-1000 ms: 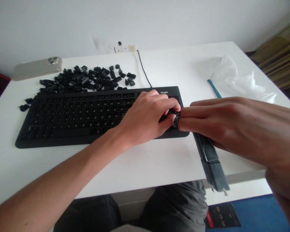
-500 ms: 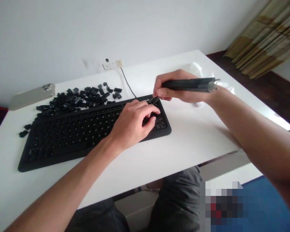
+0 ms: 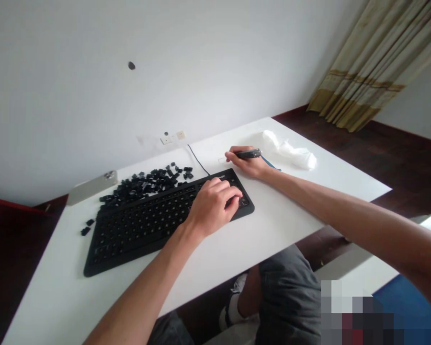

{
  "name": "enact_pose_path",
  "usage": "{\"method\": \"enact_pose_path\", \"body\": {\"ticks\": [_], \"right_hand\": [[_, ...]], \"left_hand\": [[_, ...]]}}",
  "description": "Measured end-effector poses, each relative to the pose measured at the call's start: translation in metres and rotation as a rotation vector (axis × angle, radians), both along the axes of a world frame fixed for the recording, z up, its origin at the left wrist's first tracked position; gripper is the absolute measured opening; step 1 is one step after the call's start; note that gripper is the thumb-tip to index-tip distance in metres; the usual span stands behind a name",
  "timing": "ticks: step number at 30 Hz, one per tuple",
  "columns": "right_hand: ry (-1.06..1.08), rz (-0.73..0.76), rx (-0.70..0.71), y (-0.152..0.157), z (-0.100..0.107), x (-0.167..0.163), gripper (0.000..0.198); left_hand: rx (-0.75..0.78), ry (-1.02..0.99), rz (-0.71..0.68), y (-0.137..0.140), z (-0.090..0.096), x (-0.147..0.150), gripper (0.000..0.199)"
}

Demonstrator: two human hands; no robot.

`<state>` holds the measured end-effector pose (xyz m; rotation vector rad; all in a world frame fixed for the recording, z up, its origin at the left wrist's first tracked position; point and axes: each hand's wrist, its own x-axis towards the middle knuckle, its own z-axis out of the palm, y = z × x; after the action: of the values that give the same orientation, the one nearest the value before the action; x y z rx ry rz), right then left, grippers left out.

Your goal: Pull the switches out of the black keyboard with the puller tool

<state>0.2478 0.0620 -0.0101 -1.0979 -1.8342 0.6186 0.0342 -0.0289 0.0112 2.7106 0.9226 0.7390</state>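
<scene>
Lying on the bench (image 3: pixel 266 227), the keyboard (image 3: pixel 140 225) is supporting your left hand (image 3: pixel 213 203), fingers curling, slightly parted; your right hand (image 3: pixel 249 167) is gripping a dark tool (image 3: pixel 249 154). Keycaps (image 3: pixel 143 184) are lying behind; a plastic bag (image 3: pixel 289 152), contents unclear, is resting rightward.

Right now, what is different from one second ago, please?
The right hand has moved away from the right end of the keyboard, toward the plastic bag, still gripping the dark tool. The left hand stays on the keyboard; the black pieces and phone remain in place.
</scene>
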Motion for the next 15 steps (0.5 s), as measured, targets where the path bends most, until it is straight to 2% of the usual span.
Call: {"method": "enact_pose_path", "body": {"ticks": [3,6,10,12,15], "right_hand": [[-0.05,-0.119,0.027,0.002,-0.005,-0.001,0.053],[-0.143,-0.171,0.055,-0.002,-0.005,-0.002,0.048],[-0.228,-0.265,0.027,-0.018,-0.002,-0.005,0.041],[-0.193,-0.358,-0.023,-0.03,-0.002,-0.008,0.041],[-0.063,-0.458,-0.056,-0.05,-0.008,-0.012,0.045]], "left_hand": [[0.099,0.065,0.055,0.007,0.006,-0.01,0.018],[0.183,0.065,0.241,0.023,0.016,-0.035,0.02],[0.194,0.026,0.471,0.043,0.021,-0.068,0.019],[0.181,0.043,0.483,0.047,0.018,-0.073,0.02],[0.149,0.064,0.395,0.043,0.011,-0.066,0.021]]}}
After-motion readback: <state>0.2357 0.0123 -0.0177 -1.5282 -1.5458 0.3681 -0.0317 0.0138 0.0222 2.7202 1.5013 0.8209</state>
